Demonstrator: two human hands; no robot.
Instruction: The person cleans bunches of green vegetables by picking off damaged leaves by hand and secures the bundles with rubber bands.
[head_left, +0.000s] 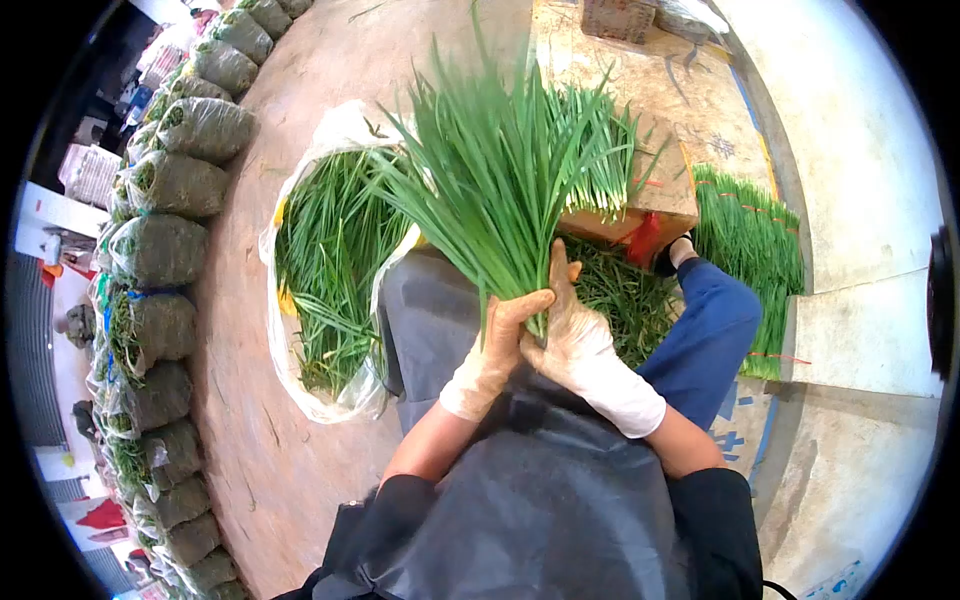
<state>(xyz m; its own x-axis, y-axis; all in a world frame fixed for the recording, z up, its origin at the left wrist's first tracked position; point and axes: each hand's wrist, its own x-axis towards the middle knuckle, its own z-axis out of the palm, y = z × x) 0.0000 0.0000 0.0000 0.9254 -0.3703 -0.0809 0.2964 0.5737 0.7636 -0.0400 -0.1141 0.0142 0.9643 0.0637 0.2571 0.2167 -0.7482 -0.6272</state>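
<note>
A loose bunch of garlic chives (490, 180) stands upright in front of my lap, its leaf tips fanned out and partly blurred. Both hands wear pale, stained gloves. My left hand (492, 350) is closed around the lower stems from the left. My right hand (580, 340) grips the same stem ends from the right, with fingers partly hidden behind them. Left of my knee lies an open white plastic sack (280, 350) full of loose chives (335, 250). Beyond my right hand, trimmed chives (605, 160) rest on a cardboard box (665, 190).
Red-banded chive bundles (745, 220) lie along the right wall. Scattered leaves (620, 290) cover the floor below the box. Several packed sacks (165, 250) line the left side. A red tie bundle (645, 238) hangs at the box's front. My bent leg (715, 320) is on the right.
</note>
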